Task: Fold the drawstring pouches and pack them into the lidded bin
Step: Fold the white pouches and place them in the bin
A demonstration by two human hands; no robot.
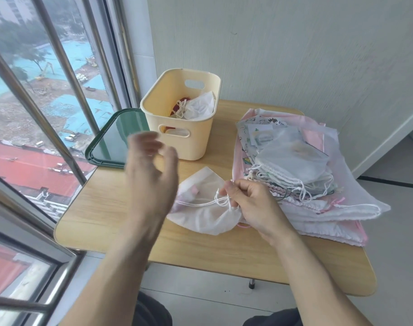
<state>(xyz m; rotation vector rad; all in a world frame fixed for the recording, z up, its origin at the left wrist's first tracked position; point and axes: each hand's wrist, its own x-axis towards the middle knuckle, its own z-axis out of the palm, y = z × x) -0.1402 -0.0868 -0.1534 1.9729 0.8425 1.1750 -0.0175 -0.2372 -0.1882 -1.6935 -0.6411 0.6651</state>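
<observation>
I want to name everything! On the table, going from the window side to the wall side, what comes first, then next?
Green lid → yellow bin → pile of pouches.

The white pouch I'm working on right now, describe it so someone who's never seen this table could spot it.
On the light wooden table, look in front of the pale yellow plastic bin, left of the big pile of pouches. The sheer white drawstring pouch lies there alone, its white cords pinched by the right hand.
</observation>
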